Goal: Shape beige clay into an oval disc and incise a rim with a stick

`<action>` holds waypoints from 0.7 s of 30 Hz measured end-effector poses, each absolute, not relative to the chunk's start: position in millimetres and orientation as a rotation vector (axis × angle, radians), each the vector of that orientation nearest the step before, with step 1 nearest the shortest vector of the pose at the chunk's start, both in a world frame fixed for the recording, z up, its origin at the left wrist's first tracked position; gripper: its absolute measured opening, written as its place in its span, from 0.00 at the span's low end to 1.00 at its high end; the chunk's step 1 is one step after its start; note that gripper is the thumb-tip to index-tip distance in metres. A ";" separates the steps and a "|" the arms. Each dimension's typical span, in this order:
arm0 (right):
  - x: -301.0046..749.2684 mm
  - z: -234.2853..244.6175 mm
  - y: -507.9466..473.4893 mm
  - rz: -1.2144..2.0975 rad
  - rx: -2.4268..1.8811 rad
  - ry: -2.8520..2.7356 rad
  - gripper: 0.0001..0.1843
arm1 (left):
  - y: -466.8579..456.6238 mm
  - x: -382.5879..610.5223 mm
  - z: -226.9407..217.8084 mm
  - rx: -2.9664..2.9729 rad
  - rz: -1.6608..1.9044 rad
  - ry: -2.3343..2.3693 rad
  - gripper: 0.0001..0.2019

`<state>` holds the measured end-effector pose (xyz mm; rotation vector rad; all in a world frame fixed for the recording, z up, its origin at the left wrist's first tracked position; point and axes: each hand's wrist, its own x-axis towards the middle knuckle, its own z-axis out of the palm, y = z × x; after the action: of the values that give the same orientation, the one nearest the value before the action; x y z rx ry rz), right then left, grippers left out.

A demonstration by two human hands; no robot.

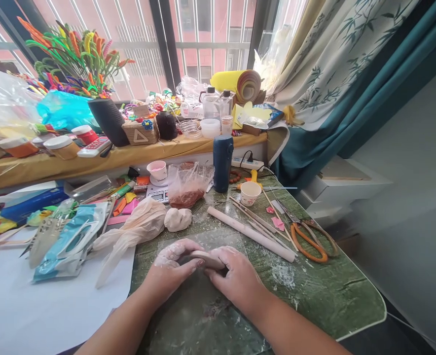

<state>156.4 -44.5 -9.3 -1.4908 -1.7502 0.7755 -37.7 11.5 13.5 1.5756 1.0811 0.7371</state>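
Observation:
Both hands meet over a clear plastic sheet [203, 305] on the green table. My left hand [171, 268] and my right hand [235, 276] are closed around a flattened piece of pale clay [206, 257], fingers dusted white. A second lump of white clay [177, 219] lies just beyond my left hand. A white rolling pin [251, 234] lies diagonally beyond my right hand.
Orange-handled scissors [308, 239], thin wooden sticks [258, 219] and a small paper cup [250, 193] are at the right. A dark blue bottle [223, 163], a bag of reddish powder [188, 185], a crumpled plastic bag [136, 229] and white paper [36, 305] lie behind and left.

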 end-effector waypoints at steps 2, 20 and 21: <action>155.7 -8.9 -43.9 0.795 -1.555 -1.762 0.03 | 12.0 -38.8 12.0 1.615 0.733 1.077 0.07; 156.2 -7.8 -44.1 1.473 -0.957 -1.061 0.26 | -4.3 -9.7 20.0 0.741 0.972 0.897 0.19; 155.7 -8.6 -44.3 1.428 -1.024 -1.073 0.22 | -4.7 -9.9 20.5 0.750 0.977 0.902 0.19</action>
<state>155.7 -44.3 -8.6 -1.0236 -1.0734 1.4278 -9.9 -4.7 20.5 0.7503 0.9023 0.9773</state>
